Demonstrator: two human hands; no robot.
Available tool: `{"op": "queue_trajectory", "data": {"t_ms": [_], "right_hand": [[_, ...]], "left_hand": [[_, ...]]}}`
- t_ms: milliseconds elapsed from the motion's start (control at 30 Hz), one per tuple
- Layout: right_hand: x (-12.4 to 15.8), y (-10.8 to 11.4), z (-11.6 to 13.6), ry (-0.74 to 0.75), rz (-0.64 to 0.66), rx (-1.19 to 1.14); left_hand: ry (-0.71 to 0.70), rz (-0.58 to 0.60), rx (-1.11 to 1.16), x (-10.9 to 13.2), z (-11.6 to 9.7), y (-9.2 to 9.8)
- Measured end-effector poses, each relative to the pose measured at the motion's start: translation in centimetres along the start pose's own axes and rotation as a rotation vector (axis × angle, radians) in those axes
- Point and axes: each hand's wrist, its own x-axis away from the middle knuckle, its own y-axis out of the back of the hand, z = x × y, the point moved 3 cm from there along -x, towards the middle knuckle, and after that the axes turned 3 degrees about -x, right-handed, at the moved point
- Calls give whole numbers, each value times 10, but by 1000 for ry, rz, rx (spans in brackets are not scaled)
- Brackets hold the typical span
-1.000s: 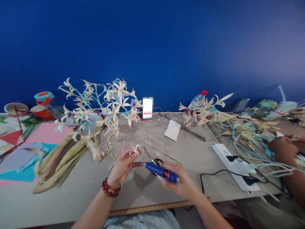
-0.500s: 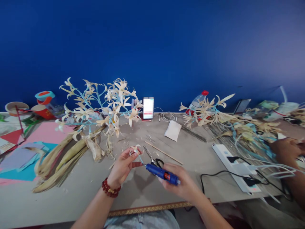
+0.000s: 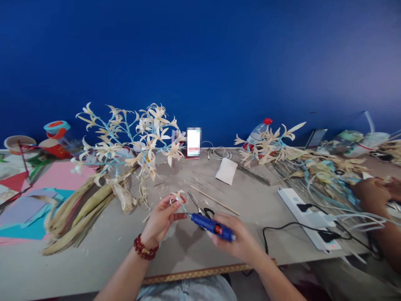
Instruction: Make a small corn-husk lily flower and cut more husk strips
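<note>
Between its fingertips my left hand pinches a small cream husk flower on a thin light-blue stem. My right hand is wrapped round a blue glue gun, its metal nozzle pointing left at the lower part of the stem. Whether nozzle and stem touch I cannot tell. Black-handled scissors lie on the table just behind the glue gun, partly covered by it. Near them rests a thin wooden stick. Farther back on the left stands a bunch of finished husk flowers on light-blue stems.
Dry corn husks and coloured paper lie on the left. A white power strip with black and white cables is at right. A co-worker's hands work at the far right. A phone stands against the blue wall.
The view has shifted very slightly. My two hands, the flower and the glue gun keep almost the same position. The co-worker's hands at the right have moved a little.
</note>
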Motion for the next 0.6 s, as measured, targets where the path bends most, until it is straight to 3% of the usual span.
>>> {"op": "queue_trajectory", "data": {"t_ms": [267,600], "right_hand": [[-2,2,5,-21,127,23],[3,6,6,-21,111,4]], "left_hand": [[-2,-17,-2,-1,0,1],[-5,-29,14,-1,0,3]]}}
